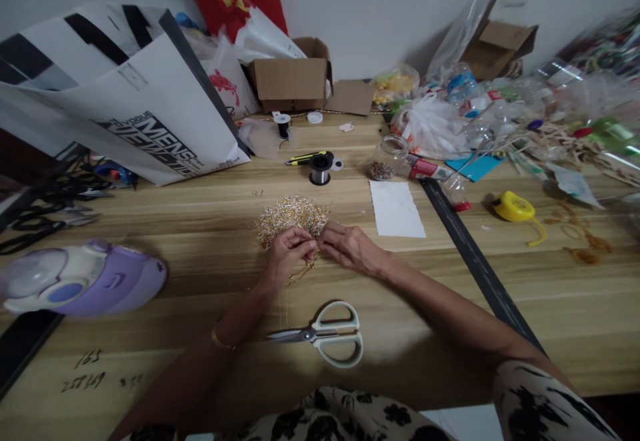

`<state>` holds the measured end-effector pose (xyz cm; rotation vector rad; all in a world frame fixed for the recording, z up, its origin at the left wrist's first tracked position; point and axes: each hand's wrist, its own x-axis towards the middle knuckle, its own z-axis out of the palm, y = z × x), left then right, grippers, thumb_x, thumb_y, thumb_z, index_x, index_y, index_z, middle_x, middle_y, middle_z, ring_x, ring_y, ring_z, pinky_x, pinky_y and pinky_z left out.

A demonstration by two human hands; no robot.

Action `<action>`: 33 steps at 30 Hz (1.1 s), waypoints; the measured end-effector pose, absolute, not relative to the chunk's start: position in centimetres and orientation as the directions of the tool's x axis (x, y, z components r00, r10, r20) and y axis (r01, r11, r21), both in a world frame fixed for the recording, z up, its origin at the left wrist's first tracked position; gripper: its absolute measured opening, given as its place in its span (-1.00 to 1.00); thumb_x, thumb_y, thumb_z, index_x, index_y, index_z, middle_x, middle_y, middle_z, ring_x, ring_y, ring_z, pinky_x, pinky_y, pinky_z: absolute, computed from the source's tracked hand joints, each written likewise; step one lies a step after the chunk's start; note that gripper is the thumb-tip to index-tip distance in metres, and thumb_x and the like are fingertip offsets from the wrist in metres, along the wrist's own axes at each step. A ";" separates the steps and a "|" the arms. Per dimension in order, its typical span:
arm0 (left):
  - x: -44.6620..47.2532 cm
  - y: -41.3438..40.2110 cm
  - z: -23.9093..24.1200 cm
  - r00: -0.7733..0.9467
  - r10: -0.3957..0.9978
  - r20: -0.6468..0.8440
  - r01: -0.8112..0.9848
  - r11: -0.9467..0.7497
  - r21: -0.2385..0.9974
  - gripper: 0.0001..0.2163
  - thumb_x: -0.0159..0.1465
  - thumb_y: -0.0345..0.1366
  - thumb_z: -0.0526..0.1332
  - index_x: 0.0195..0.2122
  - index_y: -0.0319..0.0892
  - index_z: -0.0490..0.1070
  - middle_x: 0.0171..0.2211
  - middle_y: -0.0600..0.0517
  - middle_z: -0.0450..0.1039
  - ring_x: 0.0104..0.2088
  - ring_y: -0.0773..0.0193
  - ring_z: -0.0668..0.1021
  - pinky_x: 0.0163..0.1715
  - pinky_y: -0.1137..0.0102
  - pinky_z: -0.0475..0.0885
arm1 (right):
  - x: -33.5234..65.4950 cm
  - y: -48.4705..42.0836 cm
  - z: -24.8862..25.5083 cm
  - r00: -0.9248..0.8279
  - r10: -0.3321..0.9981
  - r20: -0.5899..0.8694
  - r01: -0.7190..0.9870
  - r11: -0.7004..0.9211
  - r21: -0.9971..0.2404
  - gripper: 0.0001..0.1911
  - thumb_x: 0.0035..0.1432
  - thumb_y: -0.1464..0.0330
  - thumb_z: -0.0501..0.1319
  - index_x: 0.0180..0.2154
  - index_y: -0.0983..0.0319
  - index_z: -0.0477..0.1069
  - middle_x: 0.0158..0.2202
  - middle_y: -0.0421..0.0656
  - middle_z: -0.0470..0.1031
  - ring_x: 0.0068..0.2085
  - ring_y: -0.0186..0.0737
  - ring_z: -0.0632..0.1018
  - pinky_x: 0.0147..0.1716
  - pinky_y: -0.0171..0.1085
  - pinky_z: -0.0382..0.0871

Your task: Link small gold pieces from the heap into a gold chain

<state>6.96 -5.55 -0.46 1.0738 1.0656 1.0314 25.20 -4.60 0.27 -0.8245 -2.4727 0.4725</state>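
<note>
– Wood-grain worktop, pale, spans the whole view. Largest item on it?
– White shopping bag, black lettering, lying far left. Just right of it, by the wall: open cardboard box.
– Near left edge?
– Lilac plastic case, on its side, well apart from the hands. On the right, a black strip runs diagonally from the far part of the worktop to the near edge.
– Centre?
– White paper sheet, flat, just beside the strip. Left of it, the gold heap: fine tangled bits, mid-worktop, directly beyond the hands.
– Hands?
– Together, fingertips meeting at the heap's near edge. Left hand curled, clamped on a gold strand that trails below it. Right hand has its fingers stretched to the same spot, touching the left; whether it grips the strand, cannot tell, too small.
– Smaller items?
– Scissors, pale handles, blades closed and pointing left, on the body side of the hands, not touching them. Yellow tape measure, right of the strip. Glass jar beyond the sheet, dark contents at the bottom. Wire spool, upright, beyond the heap.
</note>
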 end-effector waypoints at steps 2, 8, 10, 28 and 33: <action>6.9 -5.4 -0.6 0.177 0.974 -0.144 -0.100 0.164 0.981 -0.81 -0.05 -0.30 0.36 -0.48 -0.24 0.38 -0.66 0.14 0.39 -0.63 0.43 0.42 -0.58 0.51 0.34 | 25.2 -4.7 0.2 -0.712 0.618 0.335 0.497 0.779 -0.381 -0.80 0.32 0.36 -0.03 -0.22 0.27 0.33 -0.23 -0.05 0.39 -0.28 -0.27 0.45 -0.33 -0.32 0.34; 6.7 -5.2 -1.2 0.192 0.967 -0.166 -0.074 0.183 0.980 -0.84 -0.07 -0.31 0.34 -0.49 -0.24 0.43 -0.64 0.11 0.43 -0.60 0.39 0.46 -0.54 0.47 0.38 | 25.3 -5.0 0.4 -0.746 0.570 0.343 0.497 0.821 -0.283 -0.78 0.33 0.36 -0.05 -0.15 0.27 0.33 0.05 0.03 0.32 -0.18 -0.24 0.49 -0.32 -0.28 0.42; 6.6 -5.2 -1.3 0.205 0.962 -0.178 -0.071 0.196 0.978 -0.84 -0.08 -0.31 0.35 -0.47 -0.24 0.45 -0.62 0.10 0.45 -0.59 0.38 0.47 -0.52 0.46 0.39 | 25.3 -5.1 0.4 -0.756 0.559 0.341 0.481 0.827 -0.291 -0.78 0.33 0.37 -0.05 -0.13 0.27 0.32 0.08 0.03 0.31 -0.15 -0.23 0.49 -0.31 -0.27 0.44; 6.5 -5.2 -0.9 0.261 0.945 -0.195 -0.067 0.220 0.973 -0.83 -0.07 -0.29 0.38 -0.50 -0.24 0.47 -0.59 0.07 0.47 -0.54 0.35 0.49 -0.43 0.43 0.41 | 25.6 -4.4 -0.2 -0.736 0.576 0.357 0.458 0.811 -0.364 -0.79 0.32 0.39 -0.04 -0.14 0.29 0.32 0.00 0.02 0.35 -0.09 -0.20 0.46 -0.22 -0.24 0.46; 6.4 -5.1 -1.1 0.285 0.937 -0.201 -0.079 0.232 0.970 -0.82 -0.09 -0.28 0.39 -0.50 -0.24 0.47 -0.58 0.07 0.48 -0.54 0.34 0.50 -0.44 0.43 0.42 | 25.6 -4.4 0.0 -0.735 0.584 0.345 0.409 0.787 -0.461 -0.82 0.31 0.40 -0.02 -0.13 0.26 0.30 -0.03 0.01 0.37 -0.07 -0.21 0.46 -0.16 -0.23 0.42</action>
